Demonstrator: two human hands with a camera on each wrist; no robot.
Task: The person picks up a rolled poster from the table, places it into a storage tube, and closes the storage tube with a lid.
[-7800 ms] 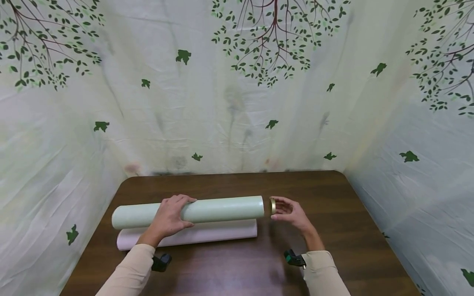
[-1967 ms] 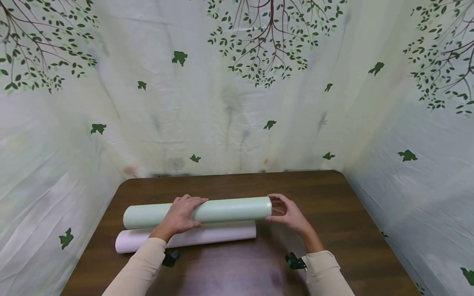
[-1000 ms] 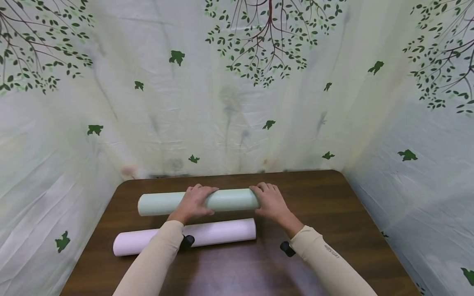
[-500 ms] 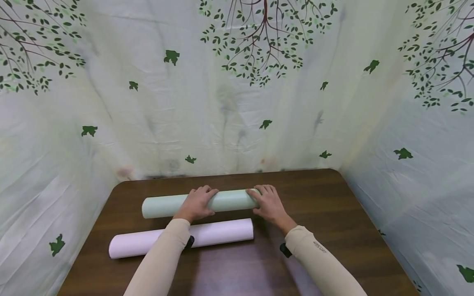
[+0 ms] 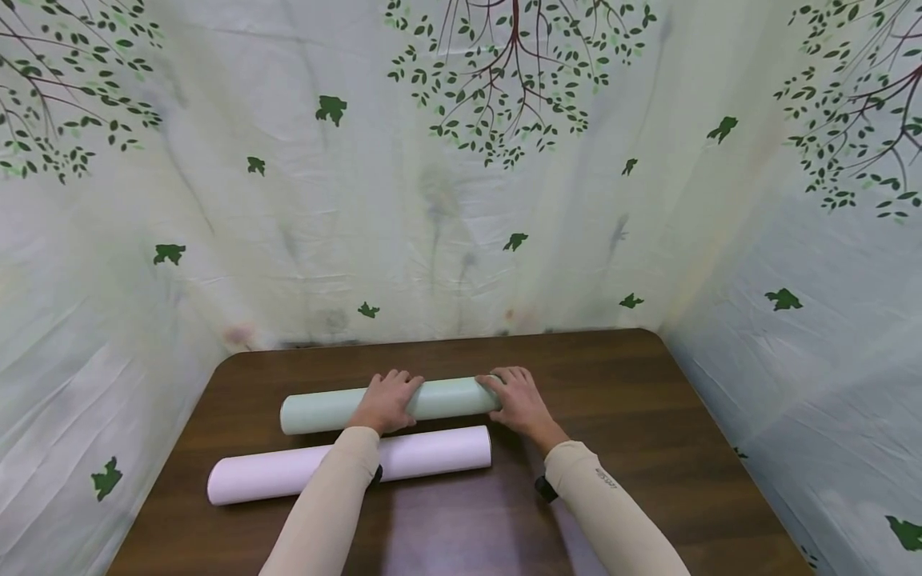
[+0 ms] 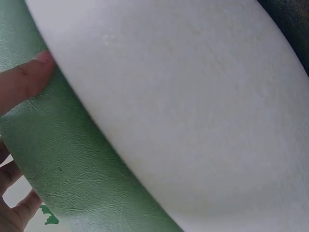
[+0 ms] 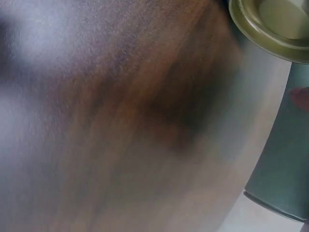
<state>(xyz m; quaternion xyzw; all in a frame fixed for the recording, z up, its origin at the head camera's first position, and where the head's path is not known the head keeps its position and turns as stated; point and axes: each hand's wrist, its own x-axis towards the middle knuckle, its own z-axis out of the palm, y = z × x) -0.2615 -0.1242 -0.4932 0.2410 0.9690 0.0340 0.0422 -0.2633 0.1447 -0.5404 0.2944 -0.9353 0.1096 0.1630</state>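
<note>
A pale green tube (image 5: 446, 398) lies crosswise toward the back of the table in the head view. My left hand (image 5: 387, 402) grips it near the middle, thumb on the near side and fingers over the top. My right hand (image 5: 520, 404) holds its right end, covering that end from view. In the left wrist view the thumb presses on the green tube (image 6: 87, 159), with a large pale tube (image 6: 193, 116) close in front. The right wrist view shows a gold round cap (image 7: 270, 36) beside the green tube (image 7: 282, 154), with a fingertip (image 7: 300, 98) on the tube.
Nearer the person, a lavender tube (image 5: 439, 453) lies roughly parallel to the green one, partly behind the left sleeve (image 5: 334, 496). Both stand on a dark wooden table (image 5: 612, 416). A leaf-patterned cloth (image 5: 461, 200) surrounds the back and sides.
Earlier the right hand held a gold cap at the green tube's right end. It then gripped that end, and both hands moved the tube back and away from the lavender one, then lowered it.
</note>
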